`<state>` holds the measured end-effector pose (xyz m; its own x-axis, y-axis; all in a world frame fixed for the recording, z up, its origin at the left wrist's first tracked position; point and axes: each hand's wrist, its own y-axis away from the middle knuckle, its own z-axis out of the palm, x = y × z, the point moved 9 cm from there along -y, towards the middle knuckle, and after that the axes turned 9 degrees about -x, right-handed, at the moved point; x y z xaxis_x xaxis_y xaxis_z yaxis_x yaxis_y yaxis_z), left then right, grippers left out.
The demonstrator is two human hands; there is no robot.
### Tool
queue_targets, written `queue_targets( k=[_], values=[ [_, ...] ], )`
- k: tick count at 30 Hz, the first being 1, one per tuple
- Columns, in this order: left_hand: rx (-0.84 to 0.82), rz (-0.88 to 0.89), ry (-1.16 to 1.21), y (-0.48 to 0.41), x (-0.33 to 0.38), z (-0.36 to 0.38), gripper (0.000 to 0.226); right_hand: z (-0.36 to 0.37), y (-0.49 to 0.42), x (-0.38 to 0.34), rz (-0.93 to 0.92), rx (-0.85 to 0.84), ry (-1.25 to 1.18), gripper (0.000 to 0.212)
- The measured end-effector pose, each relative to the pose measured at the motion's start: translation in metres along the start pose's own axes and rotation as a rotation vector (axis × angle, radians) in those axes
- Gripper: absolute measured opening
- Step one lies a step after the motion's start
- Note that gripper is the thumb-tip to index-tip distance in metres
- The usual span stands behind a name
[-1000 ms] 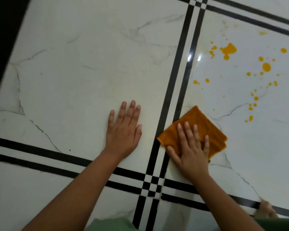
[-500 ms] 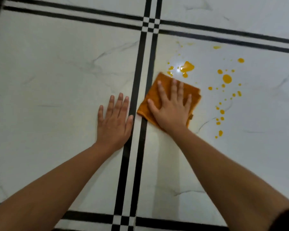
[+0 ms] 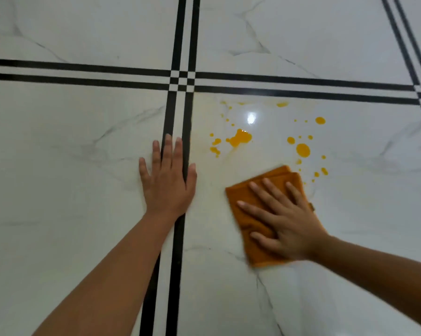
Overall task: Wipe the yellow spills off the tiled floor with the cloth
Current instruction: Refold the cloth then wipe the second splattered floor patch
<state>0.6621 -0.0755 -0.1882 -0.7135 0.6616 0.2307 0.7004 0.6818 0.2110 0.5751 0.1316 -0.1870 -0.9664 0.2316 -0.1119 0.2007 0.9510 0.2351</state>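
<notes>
White marble-look tiled floor (image 3: 83,214) is shown; yellow spills (image 3: 239,139) remain unwiped beyond the orange cloth (image 3: 250,224), pressed flat under the right hand (image 3: 284,224), fingers spread; left hand (image 3: 167,183) is braced open, empty.

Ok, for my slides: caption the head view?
Right hand presses cloth near yellow spills; left hand flat on floor.

Soft, even light is falling on the glossy tiled floor (image 3: 83,166), which is throwing back one small white glare spot (image 3: 251,118) just above the largest yellow spill (image 3: 239,139). Black tile lines (image 3: 177,214) are bowing near the edges; the cloth (image 3: 258,229) edge is blurring slightly.
</notes>
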Motion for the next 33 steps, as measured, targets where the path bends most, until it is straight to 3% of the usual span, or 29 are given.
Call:
queue_targets(
  k=[1, 4, 6, 8, 11, 12, 14, 16, 18, 20, 22, 24, 25, 27, 29, 30, 33],
  values=[
    [0.007, -0.016, 0.001, -0.016, 0.0, -0.002, 0.066, -0.004, 0.001, 0.032, 0.045, 0.007, 0.01, 0.061],
    [0.014, -0.087, -0.021, -0.05, -0.008, -0.006, 0.062, -0.022, -0.041, 0.123, 0.456, 0.012, -0.09, 0.064],
    [0.012, -0.125, -0.015, -0.06, -0.01, -0.005, 0.062, -0.033, -0.097, 0.133, 0.607, 0.014, -0.16, 0.064],
    [0.005, -0.131, -0.016, -0.06, -0.011, -0.005, 0.062, -0.041, -0.142, 0.101, 0.514, -0.022, -0.128, 0.064],
    [0.005, -0.133, -0.024, -0.055, -0.012, -0.008, 0.065, -0.03, -0.128, 0.04, -0.021, -0.076, 0.019, 0.062],
    [0.0, -0.129, -0.025, -0.056, -0.012, -0.008, 0.067, -0.027, -0.109, 0.042, -0.124, -0.099, 0.058, 0.061],
    [-0.012, -0.125, -0.017, -0.057, -0.011, -0.006, 0.068, -0.03, -0.106, 0.09, -0.091, -0.068, 0.085, 0.063],
    [-0.019, -0.122, -0.019, -0.056, -0.011, -0.005, 0.067, -0.047, -0.149, 0.135, 0.178, -0.049, -0.009, 0.062],
    [-0.028, -0.121, -0.027, -0.057, -0.011, -0.006, 0.067, -0.056, -0.201, 0.127, 0.347, -0.065, -0.057, 0.062],
    [-0.038, -0.129, -0.03, -0.057, -0.012, -0.009, 0.067, -0.058, -0.222, 0.078, 0.198, -0.083, -0.039, 0.063],
    [-0.045, -0.132, -0.024, -0.057, -0.012, -0.009, 0.067, -0.043, -0.188, 0.04, -0.104, -0.122, 0.051, 0.062],
    [-0.034, -0.133, -0.02, -0.057, -0.012, -0.01, 0.067, -0.036, -0.15, 0.052, -0.216, -0.128, 0.074, 0.062],
    [-0.027, -0.132, -0.025, -0.057, -0.012, -0.01, 0.067, -0.039, -0.155, 0.072, -0.152, -0.101, 0.06, 0.062],
    [-0.018, -0.121, -0.031, -0.056, -0.011, -0.01, 0.066, -0.053, -0.19, 0.103, 0.155, -0.063, -0.04, 0.062],
    [0.001, -0.105, 0.011, -0.054, -0.009, -0.013, 0.064, -0.054, -0.209, 0.08, 0.341, -0.071, -0.082, 0.063],
    [0.016, -0.101, 0.049, -0.052, -0.009, -0.016, 0.063, -0.053, -0.206, 0.051, 0.303, -0.05, -0.084, 0.063],
    [0.064, -0.078, 0.083, -0.032, -0.017, -0.026, 0.063, -0.027, -0.135, -0.017, -0.143, -0.098, 0.021, 0.064]
  ],
)
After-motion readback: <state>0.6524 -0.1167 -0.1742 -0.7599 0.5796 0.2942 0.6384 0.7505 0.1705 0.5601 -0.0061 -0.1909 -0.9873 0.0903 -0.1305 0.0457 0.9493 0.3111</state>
